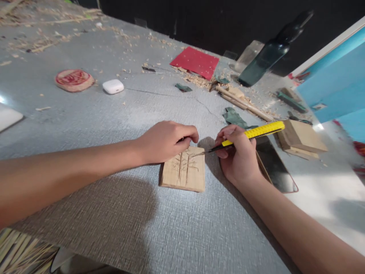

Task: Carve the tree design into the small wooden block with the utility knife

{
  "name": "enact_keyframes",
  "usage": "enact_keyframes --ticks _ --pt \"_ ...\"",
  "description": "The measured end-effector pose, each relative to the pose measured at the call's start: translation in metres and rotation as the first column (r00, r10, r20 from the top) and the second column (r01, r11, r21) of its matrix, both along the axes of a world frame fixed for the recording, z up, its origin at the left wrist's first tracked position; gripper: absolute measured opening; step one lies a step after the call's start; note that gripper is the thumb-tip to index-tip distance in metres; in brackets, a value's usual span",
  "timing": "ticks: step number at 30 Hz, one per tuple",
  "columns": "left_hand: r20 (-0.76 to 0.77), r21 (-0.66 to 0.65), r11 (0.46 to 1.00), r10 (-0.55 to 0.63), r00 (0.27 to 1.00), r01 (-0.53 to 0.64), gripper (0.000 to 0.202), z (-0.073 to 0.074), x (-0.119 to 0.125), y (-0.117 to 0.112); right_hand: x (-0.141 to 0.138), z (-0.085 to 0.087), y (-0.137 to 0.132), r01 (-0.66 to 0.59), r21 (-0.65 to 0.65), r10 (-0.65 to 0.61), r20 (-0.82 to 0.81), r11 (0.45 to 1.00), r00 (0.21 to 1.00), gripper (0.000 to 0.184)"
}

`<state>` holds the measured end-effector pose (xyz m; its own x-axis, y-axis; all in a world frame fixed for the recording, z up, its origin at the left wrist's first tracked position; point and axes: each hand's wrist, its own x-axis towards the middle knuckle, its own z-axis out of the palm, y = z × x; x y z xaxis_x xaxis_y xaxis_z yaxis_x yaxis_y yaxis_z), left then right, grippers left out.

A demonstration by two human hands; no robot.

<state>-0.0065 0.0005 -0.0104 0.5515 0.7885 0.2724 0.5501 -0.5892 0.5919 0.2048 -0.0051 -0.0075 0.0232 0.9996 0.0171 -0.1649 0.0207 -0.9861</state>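
A small square wooden block (185, 173) lies flat on the grey tabletop, with a tree-like pattern of lines cut into its face. Across its upper left part rests my left hand (171, 140), fingers curled at the far edge and holding it against the table; that corner is hidden. My right hand (238, 152) is closed around a yellow utility knife (265, 129). The knife's blade points left, and its tip is over the carved lines near the block's upper right, seemingly touching the wood.
Beside my right hand lies a dark phone (275, 167), with stacked wooden blocks (303, 139) beyond. Farther back are wooden sticks (245, 102), green sandpaper scraps (235, 117), red paper (196, 62), a dark bottle (265, 57), a white earbud case (113, 86), a red-stained wood disc (74, 80) and shavings.
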Motion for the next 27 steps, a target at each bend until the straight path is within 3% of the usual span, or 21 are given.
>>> enact_keyframes --ticks 7,15,22,27 --pt "0.007 0.005 1.000 -0.010 1.000 0.010 0.023 0.0009 0.0001 -0.0002 -0.0008 0.0025 -0.0010 -0.142 -0.036 0.143 0.025 0.989 0.989 0.016" --pt "-0.003 -0.001 1.000 0.004 1.000 -0.004 0.023 0.0002 0.0001 0.0000 -0.0009 0.0005 0.0005 -0.017 -0.017 0.017 -0.024 1.000 1.000 0.015" --pt "0.008 -0.004 1.000 -0.010 1.000 0.010 0.023 0.0012 -0.0004 -0.0005 -0.0005 0.0036 -0.0011 -0.164 -0.026 0.164 0.029 0.986 0.986 0.016" --pt "0.001 -0.001 1.000 -0.007 1.000 0.007 0.023 0.0007 0.0003 -0.0008 -0.0015 0.0035 -0.0017 -0.143 -0.040 0.144 0.005 0.989 0.990 0.013"
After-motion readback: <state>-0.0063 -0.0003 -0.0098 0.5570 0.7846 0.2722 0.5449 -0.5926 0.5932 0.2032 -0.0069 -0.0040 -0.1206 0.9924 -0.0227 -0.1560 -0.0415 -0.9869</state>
